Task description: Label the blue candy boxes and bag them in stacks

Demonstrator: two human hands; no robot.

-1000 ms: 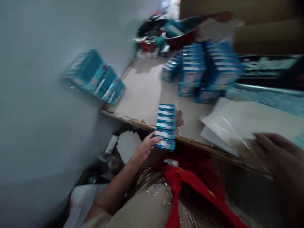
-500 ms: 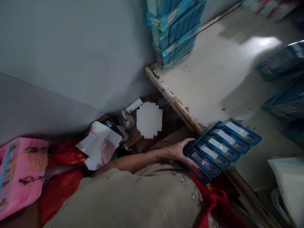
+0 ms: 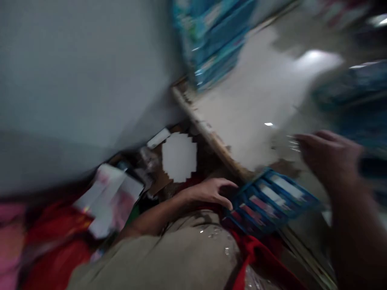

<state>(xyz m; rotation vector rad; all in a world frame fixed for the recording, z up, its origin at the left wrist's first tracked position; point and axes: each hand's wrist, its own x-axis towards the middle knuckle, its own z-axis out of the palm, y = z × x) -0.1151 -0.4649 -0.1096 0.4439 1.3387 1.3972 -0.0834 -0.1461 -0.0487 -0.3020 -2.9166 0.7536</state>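
Observation:
A blue tray-like pack (image 3: 266, 201) with several compartments lies at the table's near edge, tilted. My left hand (image 3: 211, 193) is at its left end, thumb and fingers apart, with nothing seen between them. Above and right of the pack, my right hand (image 3: 329, 157) is raised over the table, blurred, its fingers drawn together. Thin shiny streaks show at its fingertips; what they hold, if anything, is too small to make out.
Stacked blue packs (image 3: 217, 44) stand at the table's (image 3: 254, 92) far corner, with more blurred packs (image 3: 359, 108) at the right. Papers (image 3: 111, 197), red cloth (image 3: 57, 221) and a pink item (image 3: 10, 241) lie at the left. A grey wall rises behind.
My right hand has come into view from the right. My left hand has loosened from the blue pack, which now sits slightly lower and further left. The view has shifted and blurred.

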